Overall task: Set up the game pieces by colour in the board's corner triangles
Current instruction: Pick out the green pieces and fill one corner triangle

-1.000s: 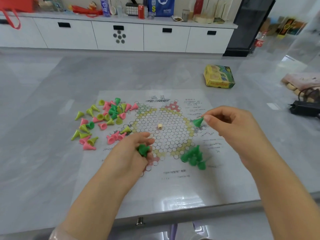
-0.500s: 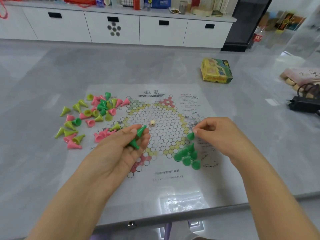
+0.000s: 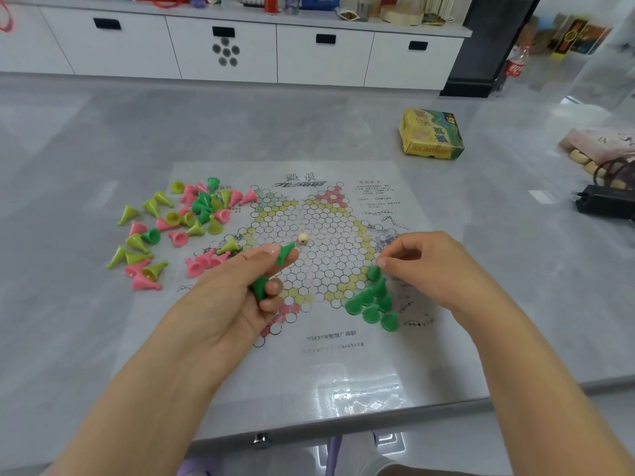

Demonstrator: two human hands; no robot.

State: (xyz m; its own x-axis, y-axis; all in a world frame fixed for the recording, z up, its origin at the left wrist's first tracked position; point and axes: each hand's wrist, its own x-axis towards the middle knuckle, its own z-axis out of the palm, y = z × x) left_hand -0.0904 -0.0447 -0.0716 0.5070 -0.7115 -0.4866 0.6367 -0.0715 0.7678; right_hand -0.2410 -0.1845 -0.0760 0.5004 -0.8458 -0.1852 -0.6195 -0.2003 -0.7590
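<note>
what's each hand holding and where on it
Left hand grips green cones: one by its middle between thumb and forefinger. Right hand pinches a green cone's tip.

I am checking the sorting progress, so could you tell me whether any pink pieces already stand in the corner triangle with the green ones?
No, the green cluster by the right hand is all green.

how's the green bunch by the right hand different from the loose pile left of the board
The green cluster is one colour; the loose pile mixes pink, yellow-green and green. The cluster's cones stand upright, packed tight on the board at its near-right corner; the pile's mostly lie tipped and scattered, partly off the board on the table. Both are the same small cone pieces.
</note>
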